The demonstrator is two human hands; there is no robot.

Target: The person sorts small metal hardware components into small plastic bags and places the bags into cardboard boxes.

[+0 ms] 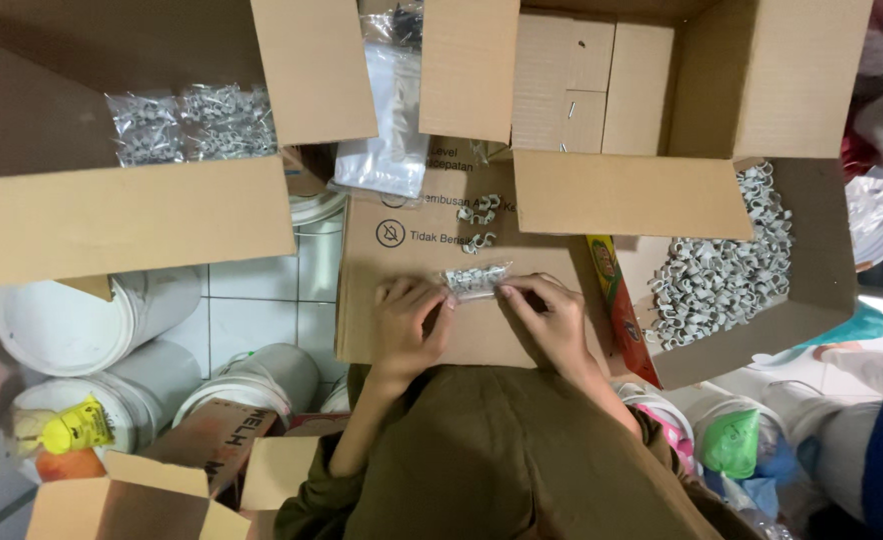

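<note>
Both my hands rest on a flat brown cardboard box (pixel 402 255) that serves as a work surface. Between them lies a small clear plastic bag of grey cable clips (pixel 476 279). My left hand (pixel 409 320) pinches its left end and my right hand (pixel 550 318) pinches its right end. A few loose grey clips (pixel 480 214) lie on the cardboard just beyond the bag.
An open carton at right holds a heap of loose grey clips (pixel 722 275). An open carton at upper left holds filled clear bags (pixel 194 123). A stack of empty clear bags (pixel 390 120) lies at top centre. White plastic buckets (pixel 72 325) stand on the tiled floor at left.
</note>
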